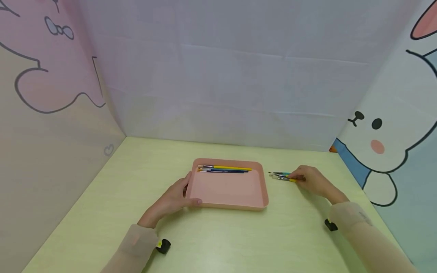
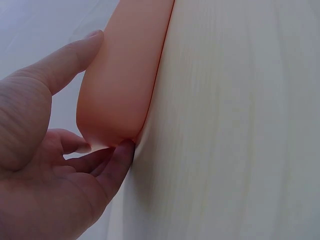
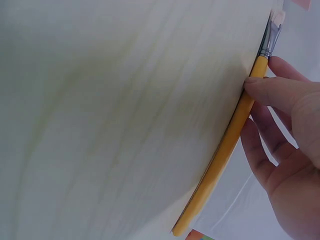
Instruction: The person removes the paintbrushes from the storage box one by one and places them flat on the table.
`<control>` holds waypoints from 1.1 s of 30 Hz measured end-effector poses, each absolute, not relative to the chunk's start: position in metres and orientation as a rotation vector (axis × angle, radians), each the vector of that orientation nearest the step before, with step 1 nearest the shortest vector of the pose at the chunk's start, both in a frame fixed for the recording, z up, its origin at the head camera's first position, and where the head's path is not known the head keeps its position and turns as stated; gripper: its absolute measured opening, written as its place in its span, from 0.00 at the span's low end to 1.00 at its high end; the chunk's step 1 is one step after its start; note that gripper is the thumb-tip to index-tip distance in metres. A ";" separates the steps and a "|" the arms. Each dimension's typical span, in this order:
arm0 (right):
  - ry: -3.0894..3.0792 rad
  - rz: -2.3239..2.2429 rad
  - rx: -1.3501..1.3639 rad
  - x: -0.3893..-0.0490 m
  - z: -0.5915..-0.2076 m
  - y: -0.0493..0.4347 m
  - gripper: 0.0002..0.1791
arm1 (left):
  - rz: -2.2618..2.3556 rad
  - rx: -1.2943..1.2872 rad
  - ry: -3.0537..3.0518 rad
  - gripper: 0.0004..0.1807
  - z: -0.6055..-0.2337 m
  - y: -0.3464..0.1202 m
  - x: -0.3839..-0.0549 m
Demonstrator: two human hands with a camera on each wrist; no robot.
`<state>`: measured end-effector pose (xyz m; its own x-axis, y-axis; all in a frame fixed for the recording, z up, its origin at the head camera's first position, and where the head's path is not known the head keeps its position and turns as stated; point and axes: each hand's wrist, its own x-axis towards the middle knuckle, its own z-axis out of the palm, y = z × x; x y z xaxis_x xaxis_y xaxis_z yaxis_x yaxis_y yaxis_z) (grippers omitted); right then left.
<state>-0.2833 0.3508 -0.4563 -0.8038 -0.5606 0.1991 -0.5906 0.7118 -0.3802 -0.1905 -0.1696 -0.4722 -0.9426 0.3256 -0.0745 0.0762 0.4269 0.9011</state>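
A shallow pink tray (image 1: 225,191) lies on the table, and my left hand (image 1: 174,197) grips its near left corner, thumb at the front wall and fingers along the left side. Inside the tray, along its far side, lie a yellow-handled paintbrush (image 1: 235,168) and dark blue paintbrushes (image 1: 227,171). To the right of the tray, my right hand (image 1: 312,180) pinches a flat paintbrush with a yellow handle (image 3: 220,150) between thumb and fingers, close to its metal collar. More paintbrushes (image 1: 275,173), one with a teal handle, lie right beside it, partly hidden by the fingers.
The pale wood-grain table (image 1: 232,242) runs back to a plain light curtain (image 1: 225,87). Side panels with cartoon drawings, a rabbit (image 1: 385,132) among them, stand at left and right. A small orange-brown thing (image 1: 332,149) shows at the far right corner.
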 end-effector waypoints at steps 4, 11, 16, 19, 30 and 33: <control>-2.827 0.660 0.937 -0.285 -0.458 0.351 0.16 | 1.527 0.350 2.440 0.64 -0.472 -0.170 -0.192; -2.801 0.621 0.941 -0.286 -0.450 0.345 0.16 | 1.515 0.335 2.440 0.65 -0.473 -0.171 -0.195; -2.805 0.591 0.964 -0.290 -0.431 0.326 0.18 | 1.511 0.328 2.445 0.65 -0.474 -0.172 -0.197; -2.832 0.616 0.987 -0.293 -0.417 0.308 0.20 | 1.504 0.337 2.451 0.65 -0.474 -0.173 -0.198; -2.813 0.860 1.120 -0.305 -0.378 0.213 0.21 | 1.482 0.302 2.467 0.66 -0.474 -0.175 -0.199; -2.832 0.906 1.150 -0.310 -0.375 0.189 0.21 | 1.487 0.311 2.465 0.66 -0.473 -0.175 -0.199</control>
<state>-0.3097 0.1891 -0.3751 -0.7388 -0.6536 0.1641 -0.6275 0.5784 -0.5212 -0.1990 -0.1748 -0.4730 -0.9471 0.3052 -0.0992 0.0547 0.4580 0.8873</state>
